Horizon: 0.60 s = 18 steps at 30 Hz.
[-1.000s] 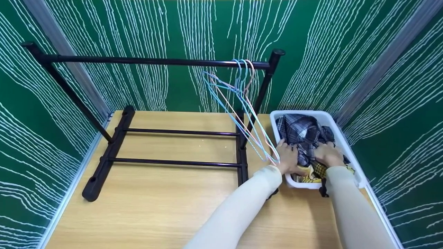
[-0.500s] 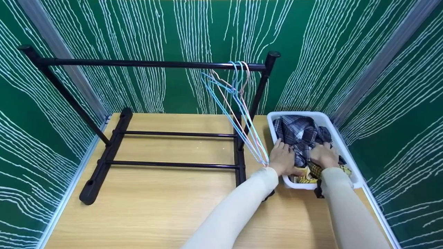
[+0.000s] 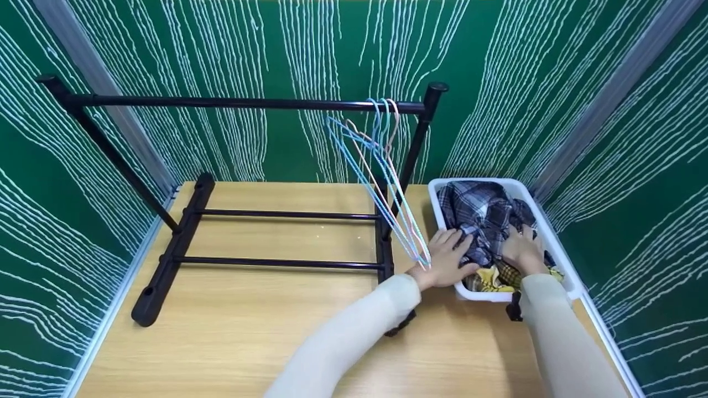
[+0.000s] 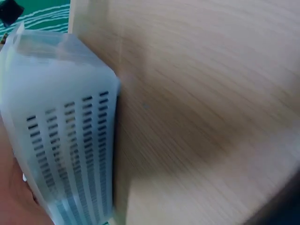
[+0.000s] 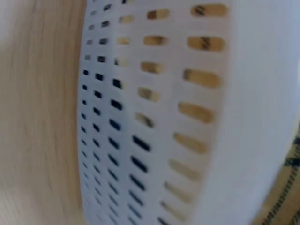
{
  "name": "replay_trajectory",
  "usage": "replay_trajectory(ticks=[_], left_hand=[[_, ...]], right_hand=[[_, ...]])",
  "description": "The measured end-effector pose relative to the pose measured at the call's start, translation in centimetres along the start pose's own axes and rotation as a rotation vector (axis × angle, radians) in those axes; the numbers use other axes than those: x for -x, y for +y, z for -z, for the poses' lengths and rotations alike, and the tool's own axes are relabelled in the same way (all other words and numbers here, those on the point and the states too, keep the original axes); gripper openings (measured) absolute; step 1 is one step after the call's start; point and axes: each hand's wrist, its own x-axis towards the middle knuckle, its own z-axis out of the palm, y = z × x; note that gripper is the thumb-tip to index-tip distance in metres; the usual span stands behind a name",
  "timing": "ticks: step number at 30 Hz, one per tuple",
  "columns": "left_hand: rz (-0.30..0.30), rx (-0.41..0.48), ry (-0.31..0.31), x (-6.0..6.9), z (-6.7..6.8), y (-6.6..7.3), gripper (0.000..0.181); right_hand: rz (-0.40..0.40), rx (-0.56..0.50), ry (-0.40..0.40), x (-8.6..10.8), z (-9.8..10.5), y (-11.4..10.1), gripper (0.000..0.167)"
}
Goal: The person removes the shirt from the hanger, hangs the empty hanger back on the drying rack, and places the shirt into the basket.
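My left hand point(image 3: 447, 260) lies over the left rim of a white plastic basket point(image 3: 545, 221), its fingers spread and straight. Its fingertips reach the dark plaid cloth point(image 3: 478, 202) heaped inside. My right hand point(image 3: 522, 251) is down in the basket on that cloth; its fingertips sink into the folds, so their grip is hidden. A yellow-and-black checked cloth point(image 3: 489, 280) shows at the near end. In the left wrist view, part of my left hand point(image 4: 18, 201) appears beside the slotted basket wall point(image 4: 70, 126). Only the slotted wall point(image 5: 154, 108) and some yellow cloth point(image 5: 286, 187) show in the right wrist view.
A black garment rack point(image 3: 249, 103) stands left of the basket. Blue and pink hangers point(image 3: 381, 160) hang near its right end, their lower corners overlapping my left wrist in view. Green walls with white streaks point(image 3: 310, 55) enclose the wooden tabletop point(image 3: 238, 326).
My left hand has drawn back slightly to the left and spread its fingers. The right hand stays in the basket with little movement. The hangers have swung a little left.
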Motion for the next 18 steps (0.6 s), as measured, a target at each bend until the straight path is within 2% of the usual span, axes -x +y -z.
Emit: replay_trajectory(ticks=[2,6,10,14,18], left_hand=[[-0.046,0.050,0.005,1.0,0.3,-1.0,0.073],[-0.109,0.142,0.021,3.5,1.1,-3.6,0.071],[-0.137,0.206,0.011,5.5,1.7,-5.8,0.072],[-0.141,0.171,-0.020,7.2,2.4,-7.9,0.072],[-0.134,0.146,-0.019,9.2,3.0,-10.3,0.054]], right_hand=[[-0.007,-0.028,-0.013,0.3,0.3,-0.1,0.064],[0.030,-0.063,-0.037,0.4,1.0,-0.5,0.064],[0.064,-0.128,0.009,0.6,1.9,-0.6,0.068],[0.100,-0.163,0.100,1.3,2.9,-0.4,0.079],[0.127,-0.192,0.155,2.6,3.9,-0.1,0.080]])
